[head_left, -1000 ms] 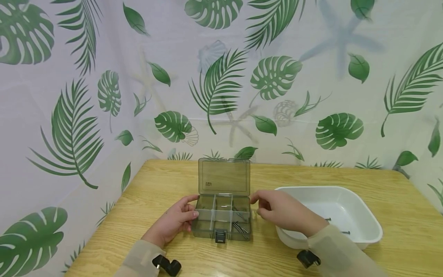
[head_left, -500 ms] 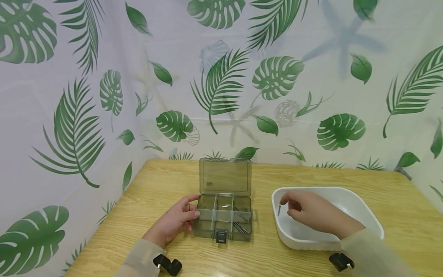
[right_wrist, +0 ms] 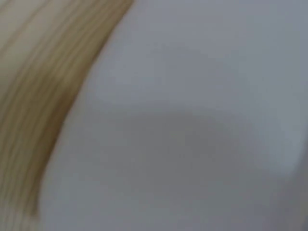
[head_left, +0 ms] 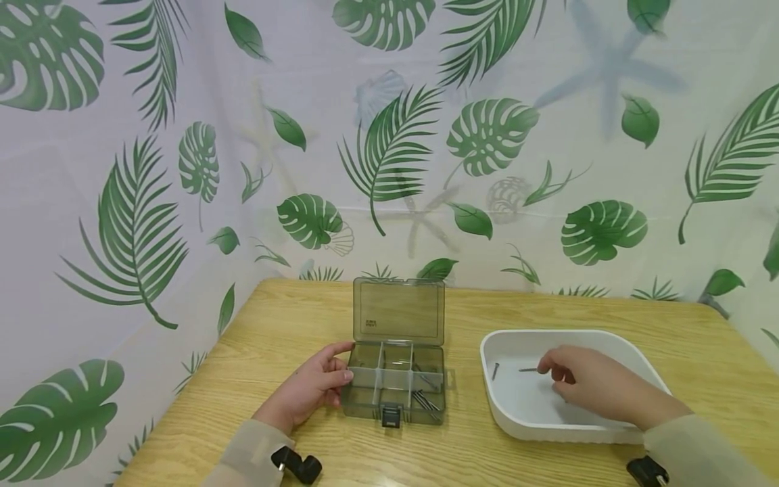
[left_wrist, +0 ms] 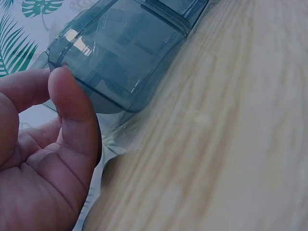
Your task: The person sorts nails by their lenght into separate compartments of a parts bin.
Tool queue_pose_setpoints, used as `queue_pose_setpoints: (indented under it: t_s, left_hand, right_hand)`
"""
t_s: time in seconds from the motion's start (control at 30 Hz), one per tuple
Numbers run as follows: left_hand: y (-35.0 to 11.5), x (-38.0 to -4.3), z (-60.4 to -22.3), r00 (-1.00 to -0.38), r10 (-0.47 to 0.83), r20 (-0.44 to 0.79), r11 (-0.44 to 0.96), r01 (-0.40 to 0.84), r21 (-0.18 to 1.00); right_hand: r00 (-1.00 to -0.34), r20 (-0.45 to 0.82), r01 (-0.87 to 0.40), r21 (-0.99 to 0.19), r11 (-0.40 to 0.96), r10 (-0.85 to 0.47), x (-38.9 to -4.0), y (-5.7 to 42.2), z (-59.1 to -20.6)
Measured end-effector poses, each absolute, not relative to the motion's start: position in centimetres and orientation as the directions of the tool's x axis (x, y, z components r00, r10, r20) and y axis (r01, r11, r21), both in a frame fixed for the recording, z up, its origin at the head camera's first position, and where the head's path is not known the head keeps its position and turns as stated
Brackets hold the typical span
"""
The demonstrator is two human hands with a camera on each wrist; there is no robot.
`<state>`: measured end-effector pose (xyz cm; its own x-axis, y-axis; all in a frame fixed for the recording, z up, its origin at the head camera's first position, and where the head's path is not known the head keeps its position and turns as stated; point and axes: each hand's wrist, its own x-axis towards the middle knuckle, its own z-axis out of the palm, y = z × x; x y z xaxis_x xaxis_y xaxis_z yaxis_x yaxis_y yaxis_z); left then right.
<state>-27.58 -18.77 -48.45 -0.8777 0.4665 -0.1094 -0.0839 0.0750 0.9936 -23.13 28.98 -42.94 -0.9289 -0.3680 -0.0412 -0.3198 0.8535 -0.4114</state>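
A smoky clear compartment box (head_left: 394, 399) stands on the table with its lid (head_left: 398, 312) raised. My left hand (head_left: 319, 379) grips the box's left wall, thumb on the near side, as the left wrist view also shows. Several dark screws (head_left: 426, 400) lie in the front right compartment, with more small pieces in the one behind it. My right hand (head_left: 596, 382) is over the white tray (head_left: 566, 433), thumb and index finger apart. Right at its index fingertip lies a screw (head_left: 527, 370); another screw (head_left: 496, 370) lies further left in the tray.
The wooden table (head_left: 462, 460) carries both the box and the tray, with a strip of wood between them. Behind it hangs a leaf-patterned cloth (head_left: 523, 223). The box's dark front latch (head_left: 391, 415) hangs down. The right wrist view is mostly blurred white tray wall.
My right hand has moved from beside the box's right side rightward, in over the tray, uncovering the screws at the tray's left. My left hand stays on the box.
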Motion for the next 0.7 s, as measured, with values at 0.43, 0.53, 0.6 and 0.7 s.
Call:
queue_pose_setpoints:
  t_s: [0.43, 0.53, 0.6, 0.7]
  left_hand:
    - [-18.8, -27.7, -48.7, -0.876, 0.468, -0.116, 0.069, -0.095, 0.993]
    - [-18.9, -27.7, -48.7, -0.874, 0.472, -0.116, 0.067, -0.095, 0.993]
    - [-18.8, -27.7, -48.7, -0.874, 0.472, -0.116, 0.067, -0.095, 0.993]
    - [-18.8, -27.7, -48.5, -0.874, 0.473, -0.115, 0.068, -0.093, 0.993]
  right_hand:
    - [-0.934, -0.123, -0.269, -0.373, 0.888, -0.335, -23.8, 32.3, -44.3]
    - [-0.934, -0.134, -0.262, -0.372, 0.89, -0.331, -23.9, 32.4, -44.6]
    - [-0.934, -0.132, -0.265, -0.37, 0.891, -0.332, -23.9, 32.4, -44.7]
    - [-0.936, -0.134, -0.262, -0.355, 0.897, -0.327, -24.0, 32.4, -44.9]
